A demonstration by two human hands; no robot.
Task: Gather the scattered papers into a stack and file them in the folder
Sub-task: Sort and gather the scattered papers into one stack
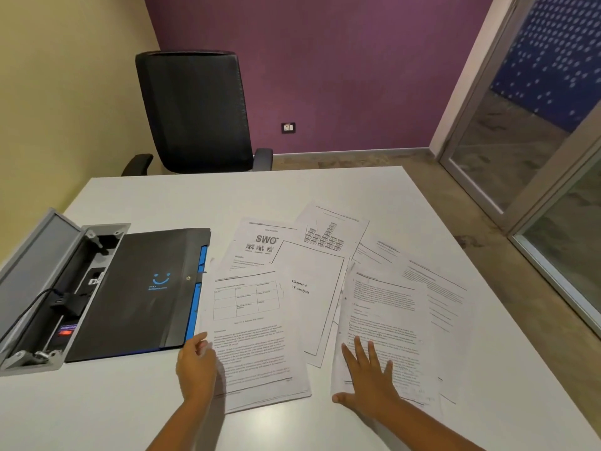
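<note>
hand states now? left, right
Left hand: gripping the edge of the table-and-text sheet.
Right hand: open, flat on the text page.

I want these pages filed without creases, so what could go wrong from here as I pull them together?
The right hand lies flat on the right-hand sheets; sliding them could buckle pages that overlap underneath.

The left hand grips one sheet by its edge, so that corner may crease.

The folder is closed and lies partly over the open cable box; opening it might snag the cable there.
</note>
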